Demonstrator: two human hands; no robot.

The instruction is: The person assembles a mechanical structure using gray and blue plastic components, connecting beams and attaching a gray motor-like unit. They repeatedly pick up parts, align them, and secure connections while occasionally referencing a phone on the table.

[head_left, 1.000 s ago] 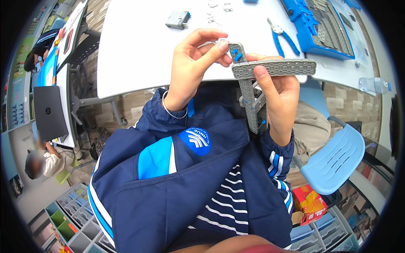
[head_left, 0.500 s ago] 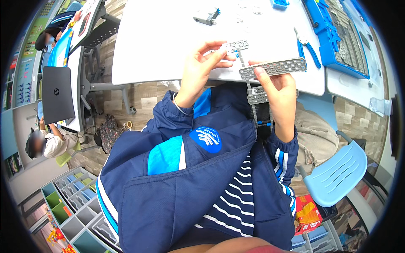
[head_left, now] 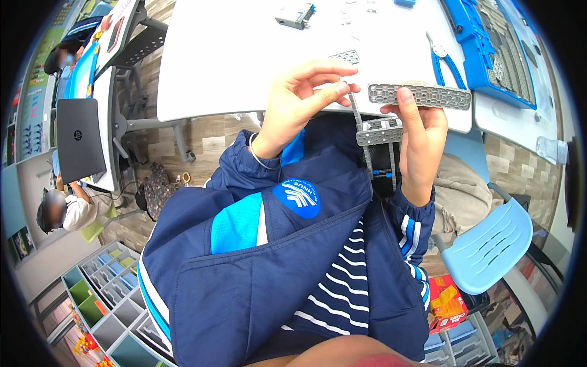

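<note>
Fingers (head_left: 408, 105) of my right hand (head_left: 424, 137) are clamped around the long grey plate (head_left: 422, 96), thumb on its face, as shown in the head view. Thumb and forefinger of my left hand (head_left: 298, 98) are curled at the upper end of the grey frame (head_left: 380, 136); I cannot tell whether they grip it. From that point the frame extends toward me, past the near edge of the bench (head_left: 220, 73). Change over the last half second: the long plate, whose left end overlapped the frame's left beam, now stands to the right of it with a visible gap. The small perforated plate (head_left: 348, 56), then at my left fingertips, now shows beyond that hand; whether it rests on the bench cannot be determined. For the assembly work, I judge the frame's upper end easier to reach. Clearances: white bench surface extends leftward from my left hand to the side edge, giving the wider room. On the right, note the blue-handled pliers (head_left: 452, 72) just beyond the long plate, and the blue parts box (head_left: 478, 76) beside them.
</note>
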